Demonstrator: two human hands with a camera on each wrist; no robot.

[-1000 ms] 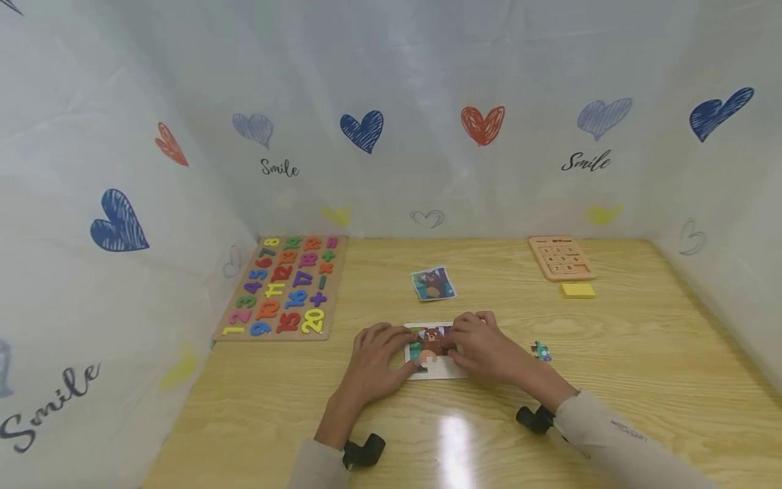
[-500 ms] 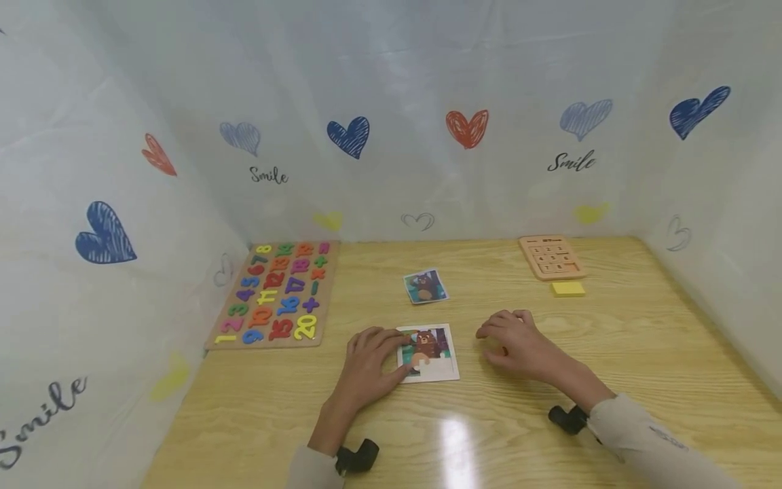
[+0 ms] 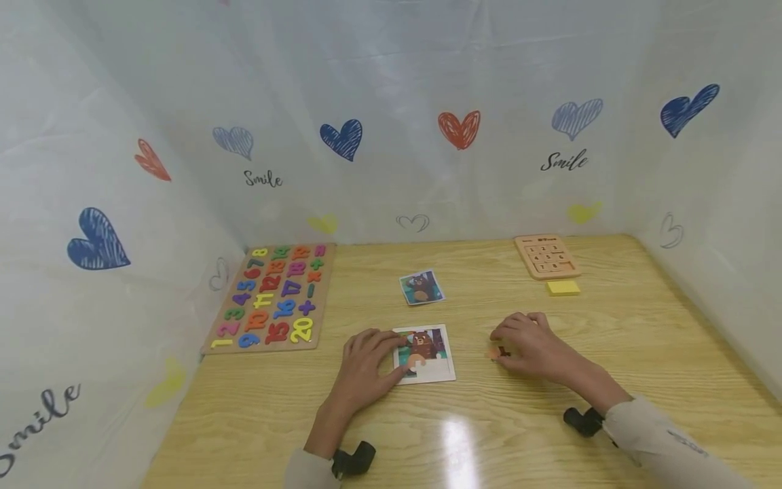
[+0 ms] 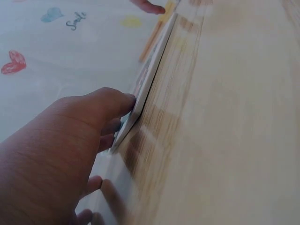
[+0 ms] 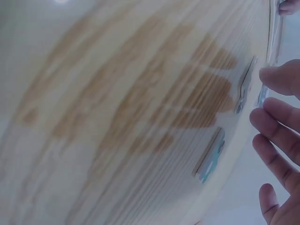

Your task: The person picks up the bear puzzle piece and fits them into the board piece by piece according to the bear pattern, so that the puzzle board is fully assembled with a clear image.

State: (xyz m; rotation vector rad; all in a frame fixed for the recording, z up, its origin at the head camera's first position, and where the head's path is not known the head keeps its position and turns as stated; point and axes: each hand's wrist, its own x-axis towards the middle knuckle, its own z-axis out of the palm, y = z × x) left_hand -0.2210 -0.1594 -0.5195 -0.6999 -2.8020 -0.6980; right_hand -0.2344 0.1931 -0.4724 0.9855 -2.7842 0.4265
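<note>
In the head view my left hand (image 3: pixel 365 370) rests on the left side of a white-framed bear jigsaw puzzle (image 3: pixel 436 371), thumb and fingertips touching it. The puzzle shows a brown bear, with white backing bare along its lower part. My left thumb (image 4: pixel 112 103) lies at the near edge of the board in the left wrist view. To the right, my right hand (image 3: pixel 530 348) hovers over a loose puzzle piece (image 3: pixel 493 354), orange and dark. Its thumb and fingers are apart in the right wrist view, near one puzzle piece (image 5: pixel 246 86) and a teal-topped puzzle piece (image 5: pixel 211 157) on the table.
A bear picture card (image 3: pixel 422 286) lies behind the puzzle. A board of coloured numbers (image 3: pixel 265 299) is at the left, a wooden number sliding puzzle (image 3: pixel 546 258) and a yellow pad (image 3: pixel 563 288) at the back right. Heart-printed white sheeting (image 3: pixel 366 190) encloses the table.
My right hand has left the puzzle and moved right to the loose piece. My left hand stays on the puzzle. The head view has shifted slightly.
</note>
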